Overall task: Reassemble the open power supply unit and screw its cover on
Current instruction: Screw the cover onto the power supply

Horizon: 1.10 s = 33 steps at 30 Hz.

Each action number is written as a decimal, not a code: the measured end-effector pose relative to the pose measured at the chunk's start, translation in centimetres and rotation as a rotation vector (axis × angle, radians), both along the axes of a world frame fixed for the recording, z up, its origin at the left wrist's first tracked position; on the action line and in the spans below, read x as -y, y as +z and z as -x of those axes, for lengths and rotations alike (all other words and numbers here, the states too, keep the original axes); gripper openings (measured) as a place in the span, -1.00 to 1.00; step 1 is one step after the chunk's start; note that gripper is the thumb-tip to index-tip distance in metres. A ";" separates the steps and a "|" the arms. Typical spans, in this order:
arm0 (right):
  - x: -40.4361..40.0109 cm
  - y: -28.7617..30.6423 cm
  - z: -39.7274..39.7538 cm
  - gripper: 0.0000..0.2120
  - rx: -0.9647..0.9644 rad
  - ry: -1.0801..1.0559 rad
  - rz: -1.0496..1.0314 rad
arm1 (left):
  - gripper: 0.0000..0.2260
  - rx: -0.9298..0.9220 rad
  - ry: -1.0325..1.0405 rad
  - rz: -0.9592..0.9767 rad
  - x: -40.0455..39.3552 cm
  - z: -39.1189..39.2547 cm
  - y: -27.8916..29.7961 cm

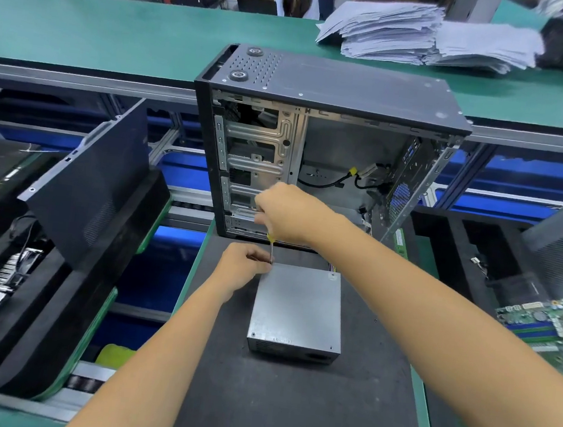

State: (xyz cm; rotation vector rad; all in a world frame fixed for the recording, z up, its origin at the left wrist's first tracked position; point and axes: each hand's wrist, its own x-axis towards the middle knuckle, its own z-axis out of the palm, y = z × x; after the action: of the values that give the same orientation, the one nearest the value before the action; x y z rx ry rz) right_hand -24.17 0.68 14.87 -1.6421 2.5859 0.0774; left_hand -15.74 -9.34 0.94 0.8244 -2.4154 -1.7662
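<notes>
The grey metal power supply unit (297,309) lies on a dark mat (289,403) with its flat cover on top. My right hand (285,213) grips a screwdriver (271,246) with a yellow handle, held upright with its tip at the cover's far left corner. My left hand (242,266) rests at that same corner, its fingers pinched around the screwdriver's shaft near the tip. The screw itself is hidden by my fingers. A few coloured wires (331,269) stick out behind the unit.
An open black computer case (327,149) stands upright just behind the unit. A black side panel (94,181) leans in a foam tray at left. A green circuit board (551,328) lies at right. Paper stacks (428,34) sit on the far green bench.
</notes>
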 end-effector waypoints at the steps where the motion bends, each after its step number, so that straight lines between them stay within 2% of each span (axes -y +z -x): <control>1: 0.0 -0.2 0.0 -0.76 -0.078 -0.037 0.016 | -0.85 0.002 0.012 -0.009 0.0 0.0 0.0; 3: -0.2 -0.7 -0.1 -0.73 -0.107 -0.047 0.010 | -0.85 0.009 0.024 -0.030 0.0 0.1 0.0; 5: -0.3 -0.6 0.0 -0.90 0.073 0.010 0.003 | -0.85 0.020 0.036 -0.060 0.0 0.3 0.0; 7: -0.3 0.0 0.0 -0.91 0.167 0.059 -0.032 | -0.83 0.034 0.056 -0.111 0.1 0.4 0.0; 9: -0.1 0.2 -0.2 -0.99 0.073 0.034 -0.024 | -0.82 0.044 0.067 -0.143 0.1 0.5 -0.1; 12: 0.1 0.0 -0.6 -0.73 -0.070 -0.080 -0.006 | -0.83 0.044 0.082 -0.165 0.1 0.5 -0.1; 14: 0.0 0.1 -0.7 -0.74 0.027 -0.064 -0.048 | -0.84 0.046 0.085 -0.168 0.0 0.5 -0.1; 16: 0.1 0.4 -0.5 -0.92 0.177 0.016 -0.068 | -0.83 0.050 0.087 -0.168 0.0 0.5 0.0; 19: 0.2 0.4 -0.7 -0.97 0.080 0.035 -0.039 | -0.82 0.052 0.089 -0.170 -0.2 0.5 0.1; 22: 0.1 -0.1 -0.9 -0.79 -0.075 -0.046 -0.006 | -0.84 0.048 0.095 -0.172 -0.2 0.3 0.2; 26: 0.0 0.4 -0.4 -0.93 0.199 0.014 -0.063 | -0.83 0.050 0.087 -0.170 -0.3 0.4 0.3; 29: 0.2 0.5 -0.4 -0.95 0.068 0.031 -0.052 | -0.82 0.057 0.086 -0.158 -0.2 0.4 0.2; 31: 0.1 0.3 -0.4 -0.82 -0.017 -0.025 -0.004 | -0.82 0.049 0.087 -0.162 -0.2 0.4 0.1; 33: -0.2 0.2 -0.3 -0.77 0.005 -0.038 -0.044 | -0.83 0.048 0.085 -0.159 -0.2 0.4 0.1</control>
State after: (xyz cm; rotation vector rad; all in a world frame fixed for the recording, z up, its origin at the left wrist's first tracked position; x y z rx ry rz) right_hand -23.83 0.85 15.03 -1.5756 2.5915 0.1275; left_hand -16.13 -9.18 1.02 0.9799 -2.2535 -1.9478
